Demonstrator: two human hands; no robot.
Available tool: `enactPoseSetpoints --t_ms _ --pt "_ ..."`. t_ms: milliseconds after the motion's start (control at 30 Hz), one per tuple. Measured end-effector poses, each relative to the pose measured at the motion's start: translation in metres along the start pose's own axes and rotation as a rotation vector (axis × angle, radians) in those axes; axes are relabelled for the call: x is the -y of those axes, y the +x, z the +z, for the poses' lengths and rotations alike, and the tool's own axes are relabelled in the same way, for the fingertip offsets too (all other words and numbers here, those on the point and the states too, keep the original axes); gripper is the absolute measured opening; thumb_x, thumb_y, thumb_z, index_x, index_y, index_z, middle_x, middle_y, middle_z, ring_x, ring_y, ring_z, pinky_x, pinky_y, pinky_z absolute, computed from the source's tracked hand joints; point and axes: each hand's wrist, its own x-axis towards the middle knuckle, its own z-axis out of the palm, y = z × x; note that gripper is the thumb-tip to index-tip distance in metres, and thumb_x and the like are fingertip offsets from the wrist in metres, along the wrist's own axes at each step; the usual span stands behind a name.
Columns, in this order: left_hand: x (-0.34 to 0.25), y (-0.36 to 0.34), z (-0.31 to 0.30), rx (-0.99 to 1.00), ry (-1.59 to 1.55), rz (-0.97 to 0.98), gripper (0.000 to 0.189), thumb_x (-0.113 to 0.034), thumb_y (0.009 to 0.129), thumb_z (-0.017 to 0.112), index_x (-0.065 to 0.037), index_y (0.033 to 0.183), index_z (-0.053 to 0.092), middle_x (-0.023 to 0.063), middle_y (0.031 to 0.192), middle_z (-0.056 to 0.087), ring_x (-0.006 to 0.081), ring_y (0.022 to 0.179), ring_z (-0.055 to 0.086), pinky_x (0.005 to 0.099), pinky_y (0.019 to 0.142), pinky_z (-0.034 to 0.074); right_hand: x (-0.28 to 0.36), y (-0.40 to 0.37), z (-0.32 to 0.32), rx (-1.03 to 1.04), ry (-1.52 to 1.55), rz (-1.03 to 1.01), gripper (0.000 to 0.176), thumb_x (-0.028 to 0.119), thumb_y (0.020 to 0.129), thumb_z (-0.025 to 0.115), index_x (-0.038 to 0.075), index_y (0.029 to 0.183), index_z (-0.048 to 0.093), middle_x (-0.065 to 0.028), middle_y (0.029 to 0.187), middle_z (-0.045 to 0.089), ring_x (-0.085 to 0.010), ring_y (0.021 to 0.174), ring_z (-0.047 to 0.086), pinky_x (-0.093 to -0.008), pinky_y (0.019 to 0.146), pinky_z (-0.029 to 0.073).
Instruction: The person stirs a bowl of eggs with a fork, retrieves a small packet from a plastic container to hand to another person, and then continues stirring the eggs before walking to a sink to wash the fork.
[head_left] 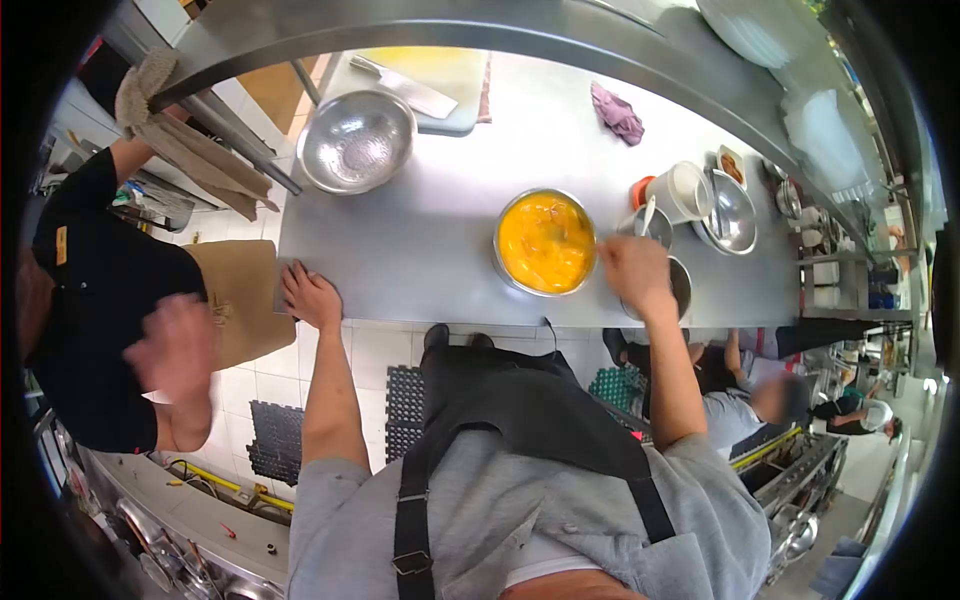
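Counter (420, 275), head view. Left hand (311, 294): palm down at the near left corner, fingers spread. Right hand (636, 268): fingers curled, just right of the egg bowl (516, 285); whether it grips anything cannot be told. Yellow liquid (540, 252) in that bowl, surface uneven. Beside and partly under the hand: a pot (680, 285). Beyond it: a cup with a spoon (650, 211), then a white tub (682, 190); steel bowl (738, 212) to their right. Far left: a shiny bowl (357, 142), near a board (465, 116) bearing a cleaver (425, 97). Purple cloth (618, 114) lies crumpled towards the back.
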Motion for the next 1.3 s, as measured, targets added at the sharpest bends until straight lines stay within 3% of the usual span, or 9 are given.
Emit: enactPoseSetpoints --t_ms 167,333,433,533,667,867,1100,1200,1300 --pt "0.003 -0.001 0.001 -0.028 0.030 0.024 0.045 -0.029 0.098 0.041 -0.015 0.140 0.051 0.0078 0.152 0.041 0.0307 0.141 0.033 0.0603 0.109 0.027 -0.010 -0.031 -0.029 -0.215 -0.040 -0.020 0.021 0.024 0.088 0.066 0.007 0.076 0.065 -0.0129 0.068 0.061 -0.0357 0.064 0.060 -0.0458 0.061 0.046" --pt "-0.003 -0.002 -0.007 -0.009 0.025 0.018 0.045 -0.028 0.098 0.041 -0.015 0.139 0.051 0.0079 0.152 0.040 0.0308 0.141 0.032 0.0609 0.108 0.027 -0.033 -0.078 0.053 -0.438 0.170 -0.056 0.016 0.017 0.087 0.068 0.006 0.077 0.061 -0.0122 0.072 0.059 -0.0339 0.067 0.058 -0.0444 0.061 0.043" --pt "0.001 -0.003 0.001 -0.023 0.055 0.019 0.045 -0.028 0.098 0.041 -0.014 0.139 0.051 0.0078 0.152 0.040 0.0304 0.141 0.033 0.0610 0.108 0.027 -0.063 -0.109 0.139 -0.226 0.283 0.157 0.007 0.010 0.091 0.062 0.003 0.089 0.063 -0.0155 0.076 0.056 -0.0374 0.073 0.056 -0.0456 0.067 0.044" --pt "0.001 -0.002 0.001 -0.033 0.047 0.029 0.045 -0.028 0.098 0.041 -0.015 0.139 0.052 0.0077 0.152 0.041 0.0302 0.141 0.034 0.0606 0.108 0.028 -0.056 -0.117 0.153 -0.328 0.315 0.151 0.013 0.008 0.094 0.056 0.001 0.104 0.062 -0.0184 0.082 0.054 -0.0392 0.078 0.055 -0.0456 0.069 0.044" --pt "-0.002 -0.002 0.001 -0.029 0.055 0.042 0.045 -0.028 0.097 0.041 -0.015 0.139 0.052 0.0072 0.151 0.041 0.0297 0.140 0.034 0.0601 0.108 0.028 -0.065 -0.111 0.163 -0.274 0.376 0.199 0.029 0.004 0.095 0.054 0.002 0.124 0.057 -0.0175 0.087 0.048 -0.0343 0.081 0.051 -0.0408 0.074 0.043" --pt "0.004 -0.003 0.008 -0.041 0.083 0.056 0.044 -0.027 0.097 0.041 -0.015 0.137 0.053 0.0064 0.150 0.043 0.0289 0.140 0.035 0.0596 0.107 0.029 -0.076 -0.089 0.177 -0.332 0.487 0.163 0.029 0.002 0.094 0.054 0.002 0.122 0.058 -0.0174 0.093 0.050 -0.0348 0.082 0.053 -0.0409 0.073 0.044" --pt "0.003 -0.003 0.005 -0.046 0.064 0.036 0.043 -0.027 0.097 0.042 -0.015 0.136 0.054 0.0076 0.151 0.042 0.0294 0.141 0.034 0.0608 0.108 0.028 -0.051 -0.073 0.110 -0.426 0.371 0.140 0.022 0.002 0.090 0.057 0.003 0.110 0.064 -0.0163 0.088 0.053 -0.0360 0.083 0.056 -0.0419 0.072 0.046" --pt "0.002 -0.003 0.004 -0.045 0.036 0.029 0.044 -0.028 0.097 0.042 -0.015 0.137 0.053 0.0080 0.151 0.042 0.0297 0.141 0.033 0.0612 0.108 0.027 -0.057 -0.070 0.106 -0.274 0.326 0.122 0.018 0.001 0.090 0.057 0.001 0.107 0.062 -0.0176 0.088 0.053 -0.0370 0.084 0.056 -0.0428 0.072 0.046" --pt "0.002 -0.001 0.007 -0.046 0.016 0.026 0.044 -0.028 0.097 0.042 -0.014 0.137 0.053 0.0082 0.151 0.042 0.0296 0.141 0.034 0.0612 0.108 0.027 -0.063 -0.074 0.105 -0.273 0.253 0.051 0.018 -0.003 0.085 0.057 -0.001 0.103 0.060 -0.0174 0.087 0.050 -0.0376 0.083 0.054 -0.0451 0.071 0.045"
